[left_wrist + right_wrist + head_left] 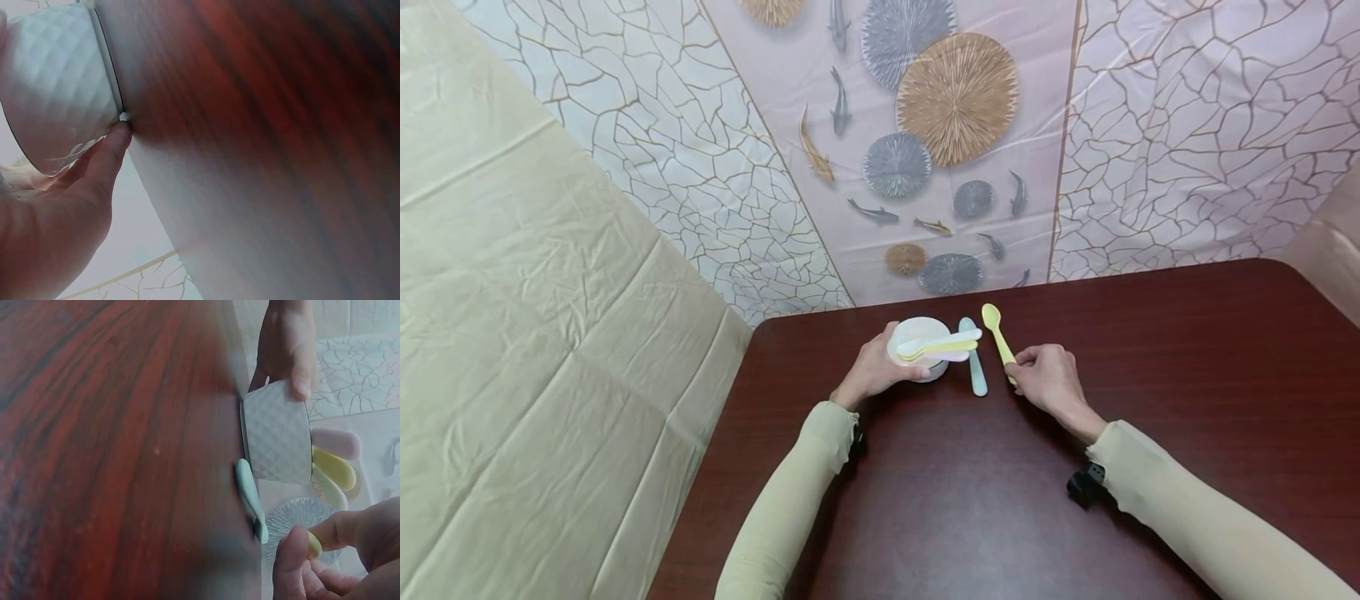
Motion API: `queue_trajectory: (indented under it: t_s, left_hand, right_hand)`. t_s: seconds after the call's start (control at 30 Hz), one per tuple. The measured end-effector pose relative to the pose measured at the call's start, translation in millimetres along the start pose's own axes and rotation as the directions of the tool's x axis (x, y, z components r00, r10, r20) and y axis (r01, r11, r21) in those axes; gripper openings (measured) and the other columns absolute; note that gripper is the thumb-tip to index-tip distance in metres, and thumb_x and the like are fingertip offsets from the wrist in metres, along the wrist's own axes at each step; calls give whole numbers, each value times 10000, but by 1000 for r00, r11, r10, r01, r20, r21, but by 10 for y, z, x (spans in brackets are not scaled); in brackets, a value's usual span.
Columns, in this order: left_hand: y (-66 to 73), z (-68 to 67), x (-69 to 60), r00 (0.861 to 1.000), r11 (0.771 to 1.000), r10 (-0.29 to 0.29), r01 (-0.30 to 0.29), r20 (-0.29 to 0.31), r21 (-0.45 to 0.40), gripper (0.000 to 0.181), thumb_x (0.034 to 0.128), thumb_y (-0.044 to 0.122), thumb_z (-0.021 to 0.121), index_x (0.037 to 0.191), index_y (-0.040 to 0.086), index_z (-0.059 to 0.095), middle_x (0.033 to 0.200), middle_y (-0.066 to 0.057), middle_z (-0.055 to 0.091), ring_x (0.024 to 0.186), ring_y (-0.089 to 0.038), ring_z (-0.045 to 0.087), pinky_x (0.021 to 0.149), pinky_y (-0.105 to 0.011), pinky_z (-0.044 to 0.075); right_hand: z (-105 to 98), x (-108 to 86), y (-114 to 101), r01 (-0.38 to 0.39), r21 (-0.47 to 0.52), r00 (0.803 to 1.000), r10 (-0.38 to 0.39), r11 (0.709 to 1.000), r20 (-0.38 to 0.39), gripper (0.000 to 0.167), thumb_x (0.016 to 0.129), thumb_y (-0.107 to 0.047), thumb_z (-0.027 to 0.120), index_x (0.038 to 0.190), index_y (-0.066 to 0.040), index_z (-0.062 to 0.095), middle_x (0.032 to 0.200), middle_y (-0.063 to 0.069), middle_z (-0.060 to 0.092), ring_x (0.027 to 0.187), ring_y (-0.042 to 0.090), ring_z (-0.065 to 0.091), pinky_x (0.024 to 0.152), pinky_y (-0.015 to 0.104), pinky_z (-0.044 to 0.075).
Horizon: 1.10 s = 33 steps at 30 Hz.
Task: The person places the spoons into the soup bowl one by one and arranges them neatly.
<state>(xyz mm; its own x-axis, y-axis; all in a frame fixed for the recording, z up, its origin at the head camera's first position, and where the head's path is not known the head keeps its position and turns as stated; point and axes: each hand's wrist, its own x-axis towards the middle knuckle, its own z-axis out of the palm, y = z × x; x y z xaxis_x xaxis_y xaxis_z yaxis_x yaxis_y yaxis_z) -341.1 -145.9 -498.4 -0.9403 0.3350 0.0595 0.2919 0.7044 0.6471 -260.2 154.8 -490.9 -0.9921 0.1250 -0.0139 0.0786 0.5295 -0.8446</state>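
Note:
My left hand (880, 365) grips a white bowl (59, 81) with a diamond-textured outer wall, which stands upright on the table. Three spoons lean across its rim with their handles pointing right: a pale green-white spoon (966, 335), a yellow spoon (335, 469) and a pale pink spoon (337, 444). To the right of the bowl, a light blue-green spoon (976, 367) lies on the tabletop. Another yellow spoon (997, 333) is pinched near its handle end between thumb and fingers of my right hand (1048, 379), its scoop pointing away from me.
The dark red-brown wooden table (955, 500) has its back edge just behind the bowl. A patterned cloth wall (955, 167) rises behind it, and a cream cloth (550, 333) hangs along the left side. Dark wrist devices (1084, 485) are worn at both cuffs.

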Motion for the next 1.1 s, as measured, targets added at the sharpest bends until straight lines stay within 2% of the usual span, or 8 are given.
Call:
queue_trajectory:
  t_s: [0.47, 0.83, 1.1]
  left_hand:
    - [4, -5, 11, 1000, 1000, 16, -16, -2, 1, 879, 777, 447, 969, 1491, 196, 523, 1336, -71, 719, 1190, -267, 666, 1038, -451, 530]
    - [-9, -3, 10, 1000, 1000, 6, -6, 0, 5, 897, 782, 464, 966, 1510, 194, 517, 1354, -73, 712, 1206, -268, 663, 1045, -458, 530]
    - [-9, -3, 6, 1000, 1000, 10, -10, -4, -2, 899, 781, 463, 968, 1511, 191, 520, 1350, -78, 716, 1203, -270, 664, 1045, -455, 529]
  right_hand:
    - [-61, -48, -70, 18, 49, 996, -14, 999, -90, 215, 972, -138, 726, 1058, 35, 821, 820, 145, 828, 573, 20, 700, 585, 183, 530]
    - [-103, -77, -90, 15, 46, 994, -10, 999, -111, 239, 982, -162, 725, 1104, 13, 835, 847, 161, 835, 582, 16, 705, 594, 182, 519]
    - [-142, -97, -97, 1, 56, 993, 5, 998, -117, 264, 998, -171, 725, 1145, 24, 826, 921, 214, 835, 620, 89, 751, 572, 207, 543]
